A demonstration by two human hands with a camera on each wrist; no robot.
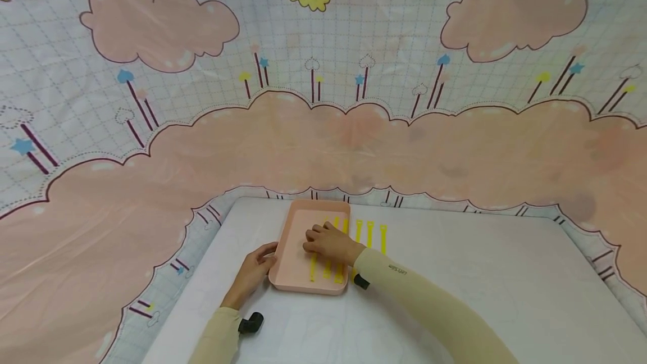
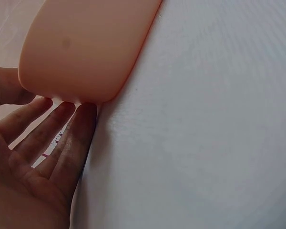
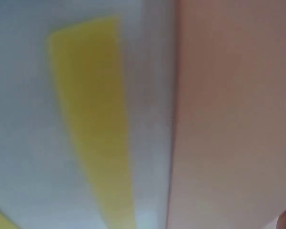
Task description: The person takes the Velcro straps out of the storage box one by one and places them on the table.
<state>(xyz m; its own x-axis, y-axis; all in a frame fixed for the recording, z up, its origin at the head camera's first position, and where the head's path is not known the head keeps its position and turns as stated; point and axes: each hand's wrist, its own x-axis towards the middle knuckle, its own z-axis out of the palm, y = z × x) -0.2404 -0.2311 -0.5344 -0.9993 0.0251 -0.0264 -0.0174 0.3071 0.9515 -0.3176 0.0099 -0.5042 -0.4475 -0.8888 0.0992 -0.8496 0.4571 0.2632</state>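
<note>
A shallow pink tray (image 1: 298,282) lies on the white table. My left hand (image 1: 251,274) is at its left side; in the left wrist view the extended fingers (image 2: 47,129) touch the tray's outer wall (image 2: 81,52). Over the tray is my right hand (image 1: 331,243), fingers bent downward, covering the middle of several slim yellow plastic pieces (image 1: 327,268) lying side by side. Whether the fingertips pinch one is hidden. More yellow pieces (image 1: 383,239) with widened ends lie on the table just right of the tray; one yellow piece (image 3: 95,105) shows blurred beside the tray wall.
The white table (image 1: 480,285) extends to the right and in front of the tray. Behind it hangs a cloth (image 1: 364,150) printed with clouds and stars. A black wrist camera (image 1: 251,323) sits on the left wrist, and another (image 1: 361,281) on the right.
</note>
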